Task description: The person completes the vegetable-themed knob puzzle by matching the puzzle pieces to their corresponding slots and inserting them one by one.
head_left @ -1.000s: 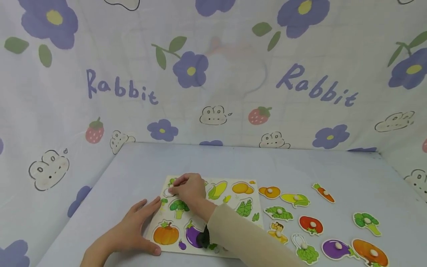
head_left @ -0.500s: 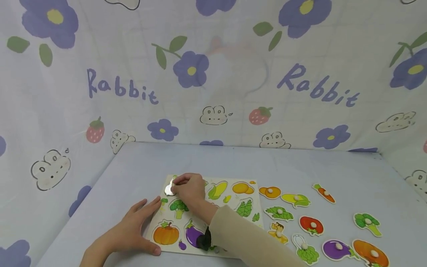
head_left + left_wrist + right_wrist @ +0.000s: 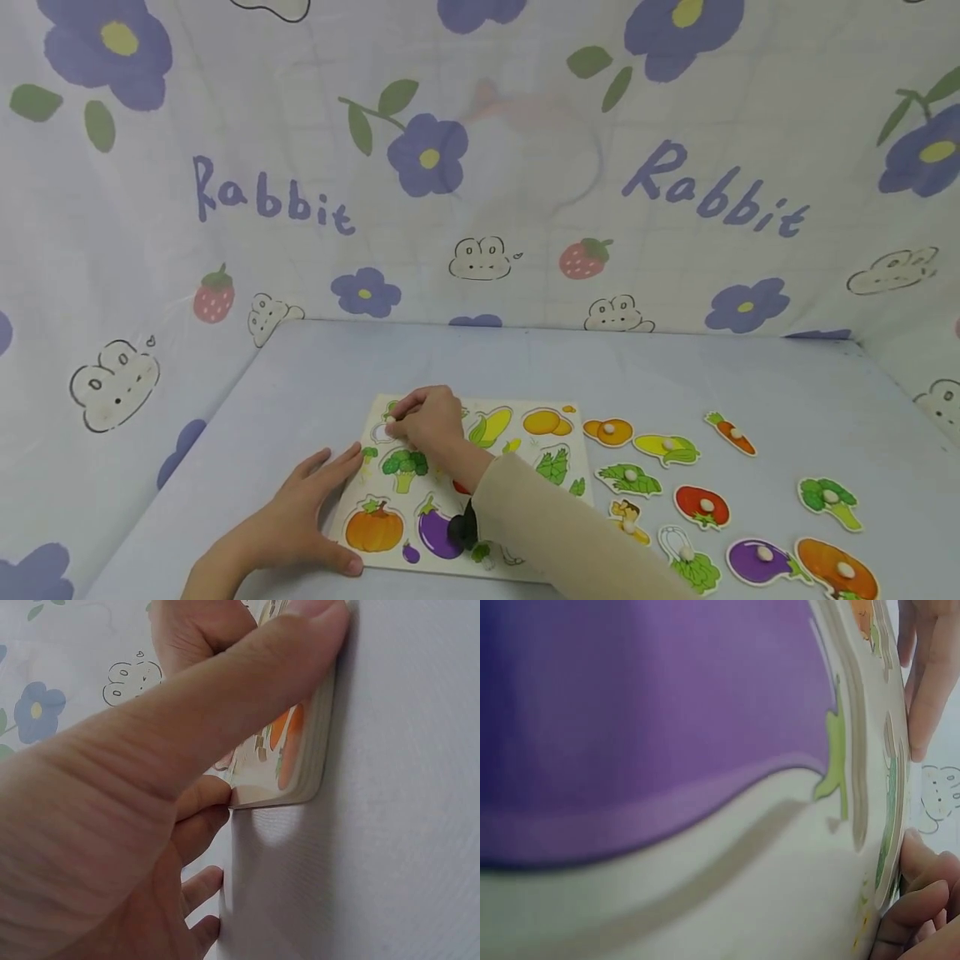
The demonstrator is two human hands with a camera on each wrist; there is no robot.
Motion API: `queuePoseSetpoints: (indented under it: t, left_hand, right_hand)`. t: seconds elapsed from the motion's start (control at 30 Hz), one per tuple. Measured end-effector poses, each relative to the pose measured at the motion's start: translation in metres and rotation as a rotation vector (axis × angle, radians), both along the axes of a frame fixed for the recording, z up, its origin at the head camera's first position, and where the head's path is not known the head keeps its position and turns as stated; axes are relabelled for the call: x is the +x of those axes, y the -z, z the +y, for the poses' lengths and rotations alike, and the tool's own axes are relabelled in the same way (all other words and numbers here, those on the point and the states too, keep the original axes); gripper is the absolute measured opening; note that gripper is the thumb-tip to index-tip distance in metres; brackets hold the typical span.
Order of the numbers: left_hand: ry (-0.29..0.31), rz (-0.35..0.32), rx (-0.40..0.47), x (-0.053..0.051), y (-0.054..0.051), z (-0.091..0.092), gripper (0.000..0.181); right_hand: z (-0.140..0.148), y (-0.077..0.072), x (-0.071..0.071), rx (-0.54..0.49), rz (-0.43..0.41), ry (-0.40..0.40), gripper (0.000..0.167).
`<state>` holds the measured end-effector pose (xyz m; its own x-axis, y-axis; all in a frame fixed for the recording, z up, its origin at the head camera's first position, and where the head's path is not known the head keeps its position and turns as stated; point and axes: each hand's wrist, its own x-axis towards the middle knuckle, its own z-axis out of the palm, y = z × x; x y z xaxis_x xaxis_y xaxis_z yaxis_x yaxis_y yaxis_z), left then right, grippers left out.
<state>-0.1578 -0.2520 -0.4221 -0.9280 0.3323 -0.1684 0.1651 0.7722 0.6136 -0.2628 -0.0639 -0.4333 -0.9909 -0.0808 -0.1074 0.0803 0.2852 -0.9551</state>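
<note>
A cream puzzle board (image 3: 367,483) with printed vegetables lies at the table's front. At its upper-left recess, my right hand (image 3: 433,425) pinches a white, green-topped vegetable puzzle piece (image 3: 380,434) near its knob. The fingers partly cover this piece, and I cannot tell whether it sits flat. My left hand (image 3: 288,512) rests against the board's left side, fingers spread, thumb by the front corner. In the left wrist view the thumb (image 3: 225,686) stretches along the board's edge. A printed eggplant (image 3: 667,720) fills much of the right wrist view.
Right of the board lie several knobbed pieces, among them a corn (image 3: 667,448), a carrot (image 3: 731,433), a tomato (image 3: 702,506), a broccoli (image 3: 830,500), an eggplant (image 3: 757,560) and a leafy cabbage (image 3: 693,567). A patterned curtain (image 3: 525,183) hangs behind the table.
The white piece caught a bright glare half a second ago and shows none now, so its tilt has shifted slightly. The right hand moved only a little; the left hand stayed in place.
</note>
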Motion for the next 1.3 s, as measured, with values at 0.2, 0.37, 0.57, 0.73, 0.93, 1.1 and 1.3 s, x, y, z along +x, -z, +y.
queuePoseSetpoints:
  t: [0.2, 0.37, 0.57, 0.73, 0.93, 1.1, 1.3]
  left_hand:
    - [0.005, 0.008, 0.000, 0.000, 0.001, -0.001, 0.120]
    - [-0.003, -0.004, 0.000, 0.000, 0.000, 0.000, 0.119]
    - [0.000, 0.000, 0.000, -0.001, 0.001, -0.001, 0.120]
    - [0.002, -0.004, 0.008, 0.000, -0.001, -0.001, 0.120]
    - [0.005, -0.005, 0.018, 0.000, -0.001, 0.001, 0.119]
    - [-0.008, -0.012, 0.002, 0.000, -0.001, 0.002, 0.120]
    - [-0.025, -0.017, -0.006, 0.000, -0.001, 0.002, 0.121]
  right_hand:
    - [0.001, 0.002, 0.001, -0.071, 0.012, -0.028, 0.013]
    - [0.002, 0.002, 0.000, -0.088, -0.003, -0.033, 0.013]
    - [0.003, 0.002, -0.002, -0.104, -0.032, -0.041, 0.014]
    - [0.006, 0.001, -0.005, -0.139, -0.108, -0.082, 0.013]
    - [0.018, -0.007, -0.007, -0.209, -0.227, -0.173, 0.018]
    - [0.044, -0.025, -0.006, -0.275, -0.324, -0.209, 0.021]
    - [0.084, -0.054, 0.000, -0.316, -0.227, -0.237, 0.023]
